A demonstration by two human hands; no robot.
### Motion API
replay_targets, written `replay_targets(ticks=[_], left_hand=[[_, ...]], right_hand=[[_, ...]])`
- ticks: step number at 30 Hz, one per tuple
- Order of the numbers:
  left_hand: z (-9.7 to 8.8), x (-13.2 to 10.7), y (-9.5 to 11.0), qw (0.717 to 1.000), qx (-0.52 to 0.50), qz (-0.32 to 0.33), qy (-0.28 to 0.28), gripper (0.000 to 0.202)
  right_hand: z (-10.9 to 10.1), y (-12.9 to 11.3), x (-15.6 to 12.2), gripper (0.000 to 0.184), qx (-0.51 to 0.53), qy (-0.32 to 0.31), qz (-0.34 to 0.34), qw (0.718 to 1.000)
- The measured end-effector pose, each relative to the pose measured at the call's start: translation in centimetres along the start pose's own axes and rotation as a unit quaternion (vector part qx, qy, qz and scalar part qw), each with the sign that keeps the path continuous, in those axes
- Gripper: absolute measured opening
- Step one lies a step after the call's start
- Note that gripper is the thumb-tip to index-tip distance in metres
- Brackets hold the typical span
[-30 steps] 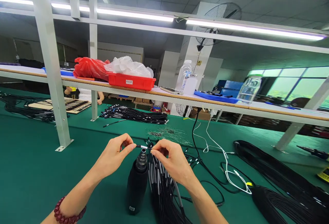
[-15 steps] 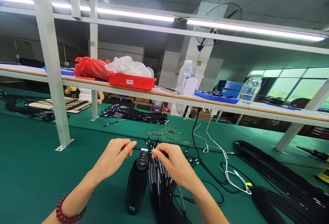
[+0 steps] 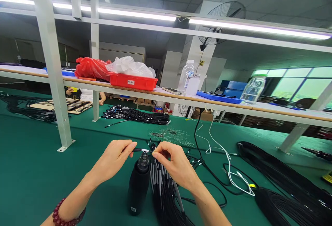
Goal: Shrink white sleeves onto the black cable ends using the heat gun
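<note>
My left hand is closed, thumb and fingers pinching a thin black cable with a white sleeve near its end. My right hand is closed too, its fingertips pinched at the cable's other side. Between the hands, the sleeved part lies just over the nozzle of a black heat gun, which stands upright; whether they touch I cannot tell. Beside the gun, a bundle of black cables with grey sleeves runs toward me, passing partly behind my right hand.
Black cables lie across the green table. White cords and coiled black cables are at right. Above stands a shelf with a red bin, bottle and blue tray. A co-worker's hand shows behind.
Both hands keep their pinch over the nozzle. The right fingertips have shifted slightly left, and the white sleeve sits a little differently. The view has turned slightly.
</note>
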State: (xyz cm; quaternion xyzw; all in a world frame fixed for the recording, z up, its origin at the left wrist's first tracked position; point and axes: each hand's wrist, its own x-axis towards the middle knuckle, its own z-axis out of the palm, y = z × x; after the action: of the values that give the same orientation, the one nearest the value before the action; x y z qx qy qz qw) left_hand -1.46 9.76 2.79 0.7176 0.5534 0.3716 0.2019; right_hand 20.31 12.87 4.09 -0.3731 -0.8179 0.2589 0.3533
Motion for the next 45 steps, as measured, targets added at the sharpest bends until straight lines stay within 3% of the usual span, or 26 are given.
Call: replay_targets(ticks=[3,7,12,18,23,33,41,45], left_hand=[[0.0,0.0,0.1,1.000,0.026,-0.007,-0.003,0.058],[0.0,0.1,-0.1,1.000,-0.018,0.000,0.000,0.054],[-0.2,0.0,0.0,0.997,-0.075,-0.005,0.010,0.050],[-0.1,0.1,0.2,0.995,-0.097,-0.012,0.024,0.043],[0.0,0.4,0.2,0.995,-0.090,-0.018,0.030,0.036],[0.3,0.6,0.0,0.994,-0.095,0.005,0.050,0.020],[0.3,0.4,-0.1,0.999,-0.005,0.015,0.041,0.049],[0.1,0.3,-0.2,0.998,-0.034,0.014,0.043,0.043]], right_hand=[[-0.2,0.0,-0.1,0.024,-0.012,-0.007,0.002,1.000],[-0.8,-0.5,-0.4,0.031,-0.033,-0.057,-0.006,0.998],[-1.2,-0.5,-0.5,0.040,0.085,-0.127,-0.004,0.988],[-0.8,0.3,0.0,0.030,0.081,-0.085,0.036,0.992],[-0.5,0.5,0.3,0.026,0.046,-0.034,0.028,0.998],[0.0,0.6,0.7,0.018,0.016,0.010,0.031,0.999],[-0.3,0.4,0.2,0.038,-0.014,-0.039,0.028,0.999],[-0.2,0.3,0.3,0.032,-0.016,-0.021,0.015,1.000]])
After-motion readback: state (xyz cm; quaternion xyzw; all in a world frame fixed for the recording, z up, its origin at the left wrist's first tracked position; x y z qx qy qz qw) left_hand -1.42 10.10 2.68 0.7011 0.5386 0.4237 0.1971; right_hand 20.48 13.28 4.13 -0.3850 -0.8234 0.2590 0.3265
